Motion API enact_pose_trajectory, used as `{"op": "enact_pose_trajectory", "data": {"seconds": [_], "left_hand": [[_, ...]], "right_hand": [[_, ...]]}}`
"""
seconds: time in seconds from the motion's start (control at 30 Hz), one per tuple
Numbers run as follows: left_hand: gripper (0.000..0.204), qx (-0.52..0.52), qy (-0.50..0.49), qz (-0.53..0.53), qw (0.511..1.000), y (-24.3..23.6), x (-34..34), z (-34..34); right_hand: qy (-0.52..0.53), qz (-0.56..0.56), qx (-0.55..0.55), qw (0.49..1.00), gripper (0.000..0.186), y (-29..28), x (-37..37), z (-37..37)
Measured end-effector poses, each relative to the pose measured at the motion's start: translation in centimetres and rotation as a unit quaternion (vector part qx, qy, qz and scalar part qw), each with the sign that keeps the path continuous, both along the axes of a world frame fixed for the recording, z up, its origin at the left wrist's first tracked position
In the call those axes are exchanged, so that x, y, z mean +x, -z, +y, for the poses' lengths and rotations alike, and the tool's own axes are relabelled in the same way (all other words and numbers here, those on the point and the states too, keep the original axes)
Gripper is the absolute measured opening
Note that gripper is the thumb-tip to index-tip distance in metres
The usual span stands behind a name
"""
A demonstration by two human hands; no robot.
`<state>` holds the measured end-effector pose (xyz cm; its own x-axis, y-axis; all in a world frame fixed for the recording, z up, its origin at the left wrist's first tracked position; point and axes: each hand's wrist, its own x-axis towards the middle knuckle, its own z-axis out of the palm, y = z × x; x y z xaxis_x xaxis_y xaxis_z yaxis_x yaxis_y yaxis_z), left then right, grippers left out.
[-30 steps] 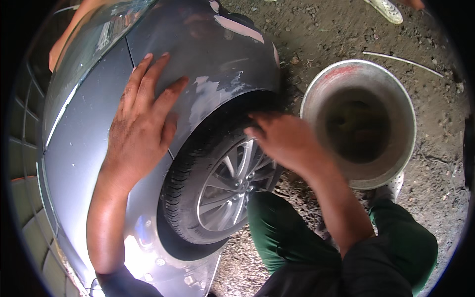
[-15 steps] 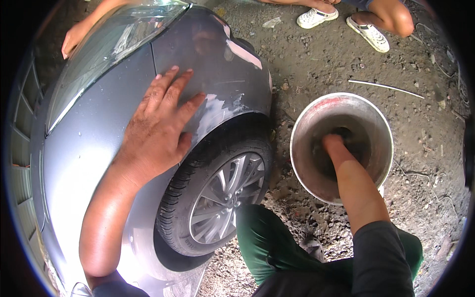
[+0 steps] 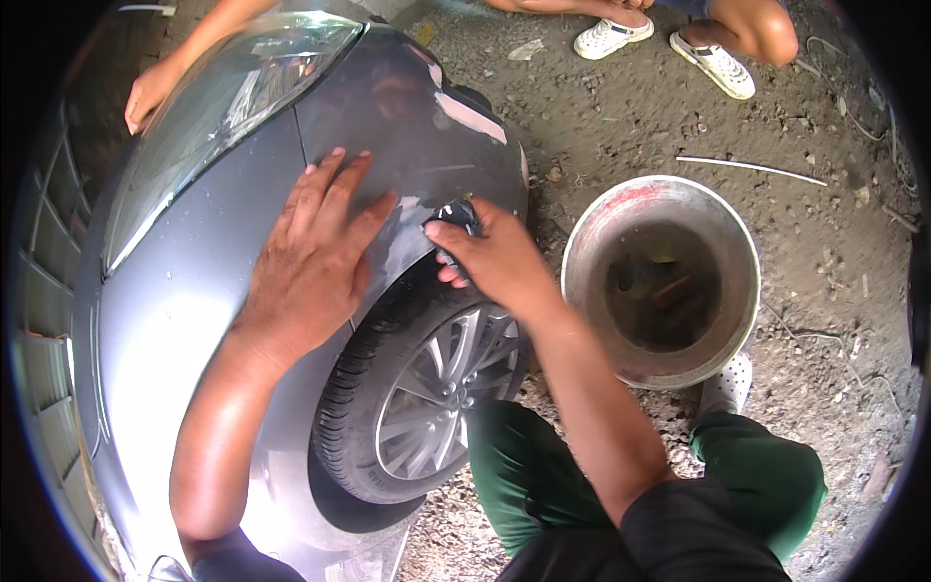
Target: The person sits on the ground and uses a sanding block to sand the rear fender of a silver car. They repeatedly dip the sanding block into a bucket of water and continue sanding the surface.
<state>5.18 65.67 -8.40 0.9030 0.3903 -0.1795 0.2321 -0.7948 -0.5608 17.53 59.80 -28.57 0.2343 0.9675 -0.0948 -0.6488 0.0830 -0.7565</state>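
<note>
— Fender of the grey car, above the wheel: what is on it?

— Left of the wheel arch, the left hand lies flat, fingers spread, holding nothing. Just right of it, at the arch's top, the right hand is curled round a small dark object; most of it is hidden, so its kind is unclear.

— And right of the fender?

— A metal bucket on the dirt, its contents murky. Another person's hand touches the car's far edge, arm cut off.
</note>
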Motion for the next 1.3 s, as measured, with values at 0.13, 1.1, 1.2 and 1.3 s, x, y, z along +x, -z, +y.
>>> {"op": "enact_pose_trajectory", "data": {"seconds": [0.13,1.1,1.2,1.3], "left_hand": [[0.062,0.012,0.008,-0.003,1.000,0.0,0.1,-0.1],[0.065,0.048,-0.039,0.030,0.998,0.1,0.7,-0.7],[0.064,0.051,-0.023,0.036,0.998,0.2,0.3,-0.3],[0.065,0.049,-0.026,0.043,0.998,0.1,0.8,-0.6]], "right_hand": [[0.001,0.268,0.011,0.963,0.029,-0.8,-5.7,1.4],[-0.004,0.189,0.048,0.981,0.032,-0.2,-6.0,2.3],[-0.020,0.183,0.039,0.982,0.031,-0.4,-5.2,2.2],[0.044,0.246,0.035,0.968,0.029,0.0,-4.9,2.8]]}}
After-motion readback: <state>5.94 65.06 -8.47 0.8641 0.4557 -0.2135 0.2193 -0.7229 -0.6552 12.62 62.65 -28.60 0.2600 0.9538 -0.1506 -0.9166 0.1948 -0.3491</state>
